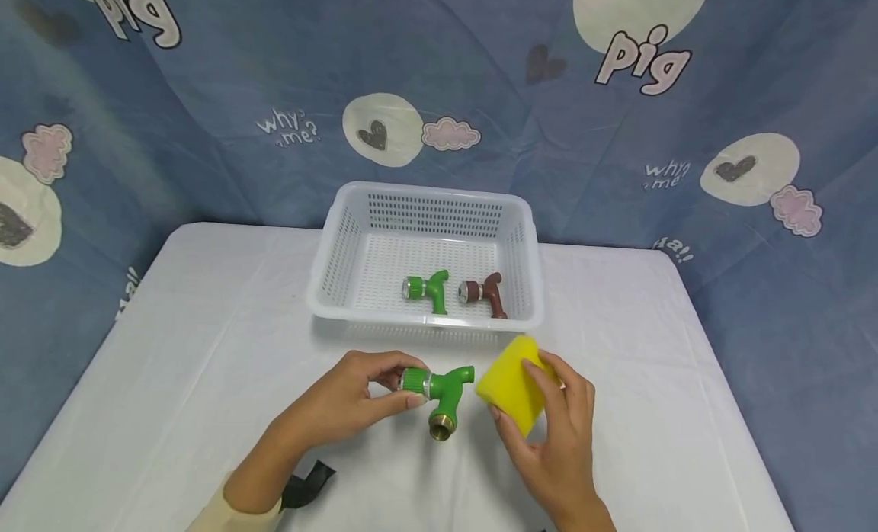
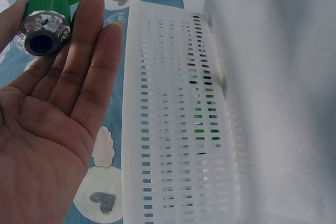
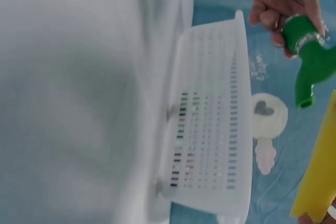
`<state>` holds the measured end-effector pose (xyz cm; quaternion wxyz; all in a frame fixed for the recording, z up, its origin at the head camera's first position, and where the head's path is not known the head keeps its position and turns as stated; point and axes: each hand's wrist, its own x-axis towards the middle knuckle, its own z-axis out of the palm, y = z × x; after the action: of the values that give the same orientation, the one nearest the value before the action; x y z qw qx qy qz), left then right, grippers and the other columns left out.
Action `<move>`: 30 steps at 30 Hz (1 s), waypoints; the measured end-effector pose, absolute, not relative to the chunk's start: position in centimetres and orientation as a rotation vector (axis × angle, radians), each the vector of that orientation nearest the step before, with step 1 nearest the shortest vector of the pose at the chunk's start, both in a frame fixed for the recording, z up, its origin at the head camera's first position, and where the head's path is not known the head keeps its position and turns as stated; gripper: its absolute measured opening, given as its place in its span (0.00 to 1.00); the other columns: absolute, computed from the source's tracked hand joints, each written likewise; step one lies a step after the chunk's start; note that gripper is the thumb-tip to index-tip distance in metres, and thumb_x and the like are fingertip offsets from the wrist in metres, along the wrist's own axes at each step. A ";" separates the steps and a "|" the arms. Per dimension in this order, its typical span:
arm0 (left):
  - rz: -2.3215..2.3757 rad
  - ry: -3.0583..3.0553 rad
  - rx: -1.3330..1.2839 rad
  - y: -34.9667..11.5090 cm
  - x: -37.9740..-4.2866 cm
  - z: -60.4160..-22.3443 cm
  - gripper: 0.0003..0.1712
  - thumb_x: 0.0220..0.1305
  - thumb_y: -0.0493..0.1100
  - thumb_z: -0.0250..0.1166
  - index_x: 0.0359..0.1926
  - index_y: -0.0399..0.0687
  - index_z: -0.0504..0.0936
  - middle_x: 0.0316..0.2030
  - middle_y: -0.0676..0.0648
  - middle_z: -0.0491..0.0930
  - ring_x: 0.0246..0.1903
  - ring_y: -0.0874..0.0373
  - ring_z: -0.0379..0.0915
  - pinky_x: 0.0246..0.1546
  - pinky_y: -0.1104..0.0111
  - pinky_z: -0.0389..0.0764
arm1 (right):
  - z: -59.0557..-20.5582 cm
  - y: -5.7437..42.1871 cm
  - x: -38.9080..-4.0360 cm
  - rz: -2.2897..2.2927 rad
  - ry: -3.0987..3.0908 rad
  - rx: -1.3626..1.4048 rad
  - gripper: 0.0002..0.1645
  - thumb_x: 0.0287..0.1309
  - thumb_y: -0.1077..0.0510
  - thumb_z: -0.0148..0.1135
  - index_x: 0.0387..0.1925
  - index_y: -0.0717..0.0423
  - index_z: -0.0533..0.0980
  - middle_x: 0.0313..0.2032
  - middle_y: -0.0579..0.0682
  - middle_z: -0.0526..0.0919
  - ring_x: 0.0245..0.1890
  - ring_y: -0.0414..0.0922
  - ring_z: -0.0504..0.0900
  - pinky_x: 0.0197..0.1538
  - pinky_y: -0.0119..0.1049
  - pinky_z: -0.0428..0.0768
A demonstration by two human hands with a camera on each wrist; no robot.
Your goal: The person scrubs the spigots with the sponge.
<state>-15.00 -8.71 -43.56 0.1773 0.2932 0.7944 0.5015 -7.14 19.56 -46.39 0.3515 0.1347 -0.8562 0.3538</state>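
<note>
Between thumb and fingers, my left hand (image 1: 353, 395) pinches a green tap (image 1: 449, 391) by its ribbed, silver-ringed end. The tap's spout points right and its brass threaded opening faces down toward me. In the left wrist view the silver end of the tap (image 2: 46, 24) shows between thumb and fingers. To its right, my right hand (image 1: 559, 433) grips a yellow sponge (image 1: 516, 383), held tilted just short of the spout, with a small gap between. Only fingertips of that hand show in the right wrist view, at the lower edge of the sponge (image 3: 317, 166).
Behind the hands a white perforated basket (image 1: 425, 318) stands on the white-covered table (image 1: 226, 364). Inside lie another green tap (image 1: 434, 288) and a brown tap (image 1: 488, 292). A black strip (image 1: 312, 482) lies by the left wrist. A blue printed cloth (image 1: 480, 82) hangs behind the table.
</note>
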 end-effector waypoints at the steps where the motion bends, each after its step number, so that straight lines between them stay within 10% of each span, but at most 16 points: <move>1: 1.415 2.243 0.816 -8.7 -15.0 -43.5 0.16 0.70 0.54 0.71 0.55 0.58 0.85 0.37 0.61 0.86 0.39 0.61 0.83 0.47 0.62 0.85 | -46.3 19.4 -7.1 0.920 -2.209 0.365 0.36 0.70 0.36 0.64 0.60 0.63 0.78 0.63 0.65 0.74 0.54 0.60 0.70 0.51 0.34 0.66; 30: 1.552 2.043 0.719 -9.2 -15.2 -44.0 0.11 0.81 0.45 0.58 0.41 0.45 0.82 0.28 0.50 0.86 0.29 0.51 0.84 0.39 0.57 0.85 | -46.8 19.6 -6.9 0.849 -2.194 0.632 0.25 0.73 0.42 0.59 0.54 0.57 0.83 0.61 0.66 0.76 0.56 0.61 0.69 0.53 0.33 0.69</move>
<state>-15.24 -9.25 -44.04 0.2362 0.2620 0.7451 0.5660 -6.87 19.60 -46.77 0.3454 0.2435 -0.8453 0.3269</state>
